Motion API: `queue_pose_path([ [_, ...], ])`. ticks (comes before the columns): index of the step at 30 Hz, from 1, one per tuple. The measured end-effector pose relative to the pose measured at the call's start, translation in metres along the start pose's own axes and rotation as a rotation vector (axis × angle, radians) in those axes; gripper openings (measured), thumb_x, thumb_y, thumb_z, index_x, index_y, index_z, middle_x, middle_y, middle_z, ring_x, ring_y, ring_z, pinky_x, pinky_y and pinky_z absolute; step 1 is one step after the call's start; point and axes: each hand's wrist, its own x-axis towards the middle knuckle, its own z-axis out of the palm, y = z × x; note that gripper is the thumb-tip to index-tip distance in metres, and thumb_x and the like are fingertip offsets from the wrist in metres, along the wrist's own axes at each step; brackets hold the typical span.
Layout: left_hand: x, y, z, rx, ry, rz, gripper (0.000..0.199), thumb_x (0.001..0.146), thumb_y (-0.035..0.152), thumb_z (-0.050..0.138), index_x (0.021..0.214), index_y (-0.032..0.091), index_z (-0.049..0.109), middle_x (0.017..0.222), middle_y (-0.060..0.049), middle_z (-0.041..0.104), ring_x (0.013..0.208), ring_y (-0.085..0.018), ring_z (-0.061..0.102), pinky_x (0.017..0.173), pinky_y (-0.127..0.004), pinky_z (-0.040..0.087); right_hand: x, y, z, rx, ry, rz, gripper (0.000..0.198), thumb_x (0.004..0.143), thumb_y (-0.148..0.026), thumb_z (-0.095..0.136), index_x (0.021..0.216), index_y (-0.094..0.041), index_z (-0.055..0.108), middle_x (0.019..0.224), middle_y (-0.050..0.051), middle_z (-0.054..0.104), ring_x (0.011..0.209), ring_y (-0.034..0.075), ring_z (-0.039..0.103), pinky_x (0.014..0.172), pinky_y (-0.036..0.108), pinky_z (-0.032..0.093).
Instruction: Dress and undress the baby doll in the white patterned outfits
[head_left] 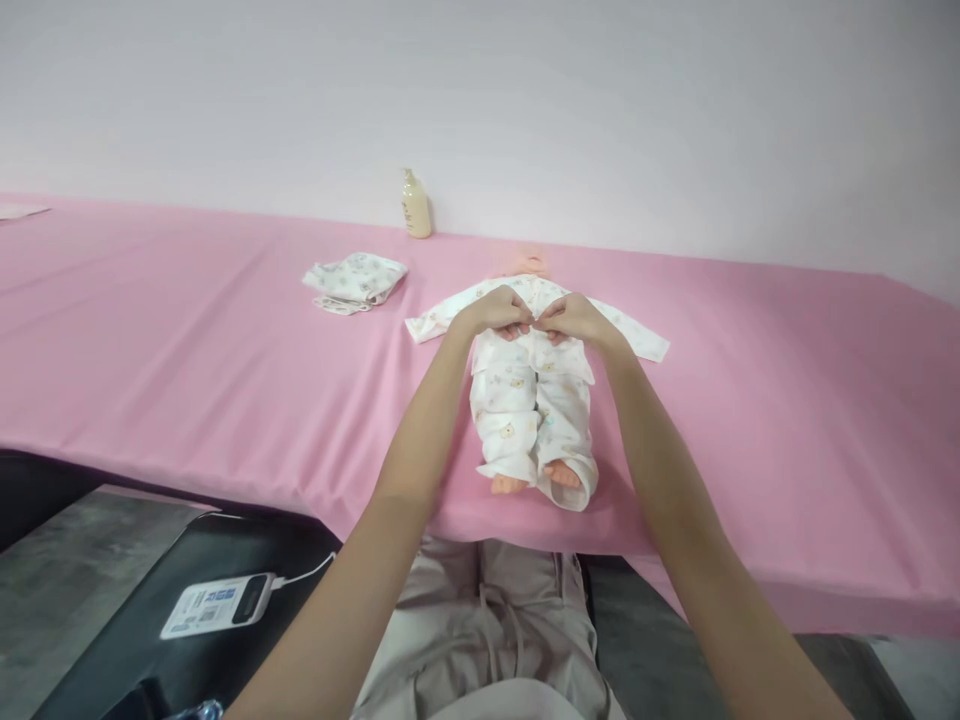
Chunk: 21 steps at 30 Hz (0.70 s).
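A baby doll lies on its back with its feet towards me. It wears a white patterned baby top, its sleeves spread out to both sides, and matching baby pants. My left hand and my right hand meet over the middle of the top's front. Fingers of both hands are pinched on the fabric there, almost touching each other. What exactly lies between the fingertips is too small to make out. Two bare doll feet stick out of the pant legs.
A pink cloth covers the table. Folded patterned baby clothing lies left of the doll, and a pump bottle stands by the wall. A white device with a cable rests on a black chair at lower left.
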Motion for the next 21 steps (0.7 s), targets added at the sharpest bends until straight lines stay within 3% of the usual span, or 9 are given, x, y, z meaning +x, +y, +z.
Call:
queue_pose_path([
  [9, 0.000, 0.004, 0.001, 0.046, -0.063, -0.045, 0.011, 0.072, 0.016, 0.059, 0.064, 0.010, 0.059, 0.062, -0.005, 0.062, 0.053, -0.014, 0.062, 0.060, -0.029, 0.054, 0.000, -0.008, 0.006, 0.046, 0.076, 0.096, 0.010, 0.070, -0.009, 0.064, 0.060, -0.011, 0.062, 0.060, 0.006, 0.061, 0.057, 0.016, 0.061, 0.050, 0.029, 0.056],
  [16, -0.003, 0.012, 0.003, 0.140, -0.002, -0.019, 0.010, 0.071, 0.014, 0.056, 0.062, 0.011, 0.060, 0.065, -0.008, 0.065, 0.056, -0.015, 0.064, 0.060, -0.028, 0.053, -0.004, -0.018, 0.015, -0.137, 0.173, 0.018, 0.027, 0.065, -0.008, 0.067, 0.043, -0.016, 0.053, 0.045, 0.004, 0.054, 0.049, 0.018, 0.059, 0.059, 0.037, 0.056],
  [21, -0.004, 0.016, 0.005, 0.143, 0.038, 0.039, 0.008, 0.070, 0.013, 0.054, 0.070, 0.013, 0.062, 0.063, -0.006, 0.062, 0.055, -0.015, 0.061, 0.059, -0.029, 0.052, -0.007, -0.016, 0.006, -0.030, 0.104, -0.015, 0.019, 0.065, -0.011, 0.072, 0.052, -0.014, 0.058, 0.052, 0.005, 0.058, 0.052, 0.015, 0.057, 0.052, 0.032, 0.053],
])
